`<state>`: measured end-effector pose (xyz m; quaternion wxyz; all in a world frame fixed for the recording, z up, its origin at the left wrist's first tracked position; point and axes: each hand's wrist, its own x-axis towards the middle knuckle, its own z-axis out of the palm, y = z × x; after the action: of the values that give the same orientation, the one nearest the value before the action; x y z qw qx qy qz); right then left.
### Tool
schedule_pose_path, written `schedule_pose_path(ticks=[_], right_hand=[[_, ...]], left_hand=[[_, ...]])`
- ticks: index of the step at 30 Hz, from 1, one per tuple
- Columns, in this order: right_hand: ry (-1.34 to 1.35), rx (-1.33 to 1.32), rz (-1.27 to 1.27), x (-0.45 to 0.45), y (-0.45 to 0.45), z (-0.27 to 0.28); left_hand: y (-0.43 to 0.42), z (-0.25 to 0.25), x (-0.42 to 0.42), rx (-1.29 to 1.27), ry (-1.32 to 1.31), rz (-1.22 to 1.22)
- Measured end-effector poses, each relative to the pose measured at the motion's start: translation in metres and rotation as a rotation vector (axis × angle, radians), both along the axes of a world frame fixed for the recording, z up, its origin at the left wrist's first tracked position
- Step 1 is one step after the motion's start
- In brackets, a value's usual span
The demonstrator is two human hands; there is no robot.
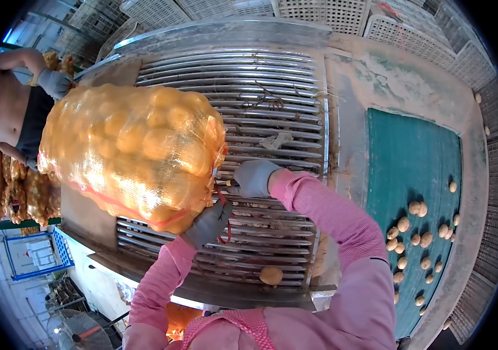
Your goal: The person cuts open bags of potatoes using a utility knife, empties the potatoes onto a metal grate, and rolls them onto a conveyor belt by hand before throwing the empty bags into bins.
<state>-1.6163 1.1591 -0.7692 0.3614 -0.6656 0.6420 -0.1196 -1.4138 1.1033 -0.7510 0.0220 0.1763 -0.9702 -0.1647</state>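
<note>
A large yellow mesh sack [132, 146] packed with potatoes lies on its side across the metal roller bars. My left hand [209, 224], in a grey glove, is closed on the lower corner of the sack's near end, beside a loose red drawstring [228, 228]. My right hand [256, 178], gloved too, is closed just off that same end of the sack. A small thing with a yellowish part pokes out from its fingers, too small to name. A single potato [271, 275] rests on the bars below my hands.
A co-worker's gloved hand [55, 83] touches the sack's far end. Several potatoes lie on the green belt [389, 157] at right. White plastic crates [324, 14] line the back. Filled sacks [39, 195] stand at left, and a fan [77, 335] is at lower left.
</note>
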Motion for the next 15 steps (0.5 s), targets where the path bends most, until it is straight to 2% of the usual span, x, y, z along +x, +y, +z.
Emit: schedule_pose_path(ticks=[2, 4, 5, 7, 9, 10, 11, 13, 14, 15], right_hand=[[0.021, 0.17, 0.056, 0.001, 0.0, -0.002], [0.041, 0.17, 0.054, -0.009, 0.014, 0.004], [0.054, 0.169, 0.055, -0.014, 0.025, 0.007], [0.061, 0.233, 0.057, -0.011, 0.048, 0.0], [-0.126, 0.131, -0.074, -0.012, 0.056, -0.013], [-0.124, 0.144, -0.127, -0.022, 0.055, 0.01], [-0.123, 0.153, -0.119, -0.027, 0.047, 0.01], [-0.137, 0.009, -0.1, -0.031, 0.031, 0.009], [-0.058, -0.06, -0.065, -0.027, 0.02, 0.002], [-0.057, -0.064, -0.068, -0.026, 0.011, 0.0]], left_hand=[[0.002, -0.004, 0.004, 0.044, 0.0, 0.013], [-0.002, -0.014, 0.009, 0.342, -0.064, 0.129], [-0.005, -0.014, 0.007, 0.34, -0.059, 0.122], [-0.007, -0.009, 0.002, 0.235, 0.033, -0.046], [-0.005, -0.001, -0.006, 0.198, 0.01, -0.03], [-0.001, 0.003, -0.008, 0.155, -0.027, -0.006], [-0.001, -0.003, -0.005, 0.164, -0.026, 0.003], [-0.006, -0.006, -0.005, 0.159, -0.119, -0.051], [-0.007, 0.0, -0.01, 0.153, -0.119, -0.057], [-0.005, 0.007, -0.013, 0.029, -0.064, -0.123]])
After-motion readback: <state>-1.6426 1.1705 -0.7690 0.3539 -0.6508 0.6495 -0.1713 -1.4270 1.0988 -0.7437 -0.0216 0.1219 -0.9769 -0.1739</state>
